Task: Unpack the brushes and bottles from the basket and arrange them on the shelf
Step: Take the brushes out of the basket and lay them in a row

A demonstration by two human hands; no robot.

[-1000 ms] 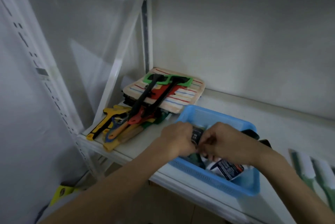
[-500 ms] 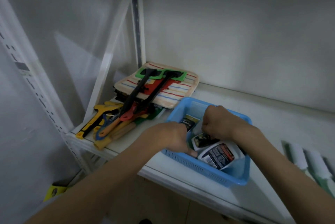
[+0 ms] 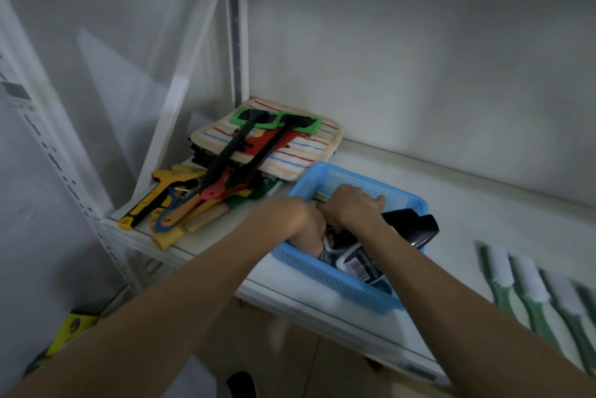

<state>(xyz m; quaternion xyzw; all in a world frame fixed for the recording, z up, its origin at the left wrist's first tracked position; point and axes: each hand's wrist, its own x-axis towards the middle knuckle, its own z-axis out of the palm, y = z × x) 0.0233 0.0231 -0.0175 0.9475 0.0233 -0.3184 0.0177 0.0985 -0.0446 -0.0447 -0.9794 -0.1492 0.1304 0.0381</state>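
A blue perforated basket (image 3: 317, 273) stands on the white shelf (image 3: 467, 220) near its front edge. Inside lie a white bottle with a black label (image 3: 358, 263) and other dark containers, partly hidden. A glossy black object (image 3: 414, 226) leans over the basket's right rim. My left hand (image 3: 290, 217) dips into the basket's left side with its fingers pointing down among the contents. My right hand (image 3: 351, 207) is curled over items near the far wall, touching the left hand. What either hand grips is hidden.
Left of the basket is a pile of tools: a striped cloth pad (image 3: 309, 155), black-handled tools with green heads (image 3: 274, 118), a yellow scraper (image 3: 158, 194) and wooden handles. Green brushes with white bristles (image 3: 529, 288) lie in a row at the right. A white upright (image 3: 237, 26) stands behind.
A second ago both hands held a small dark tube above the basket. It went down into the basket, and both hands now reach in among the contents, close together.
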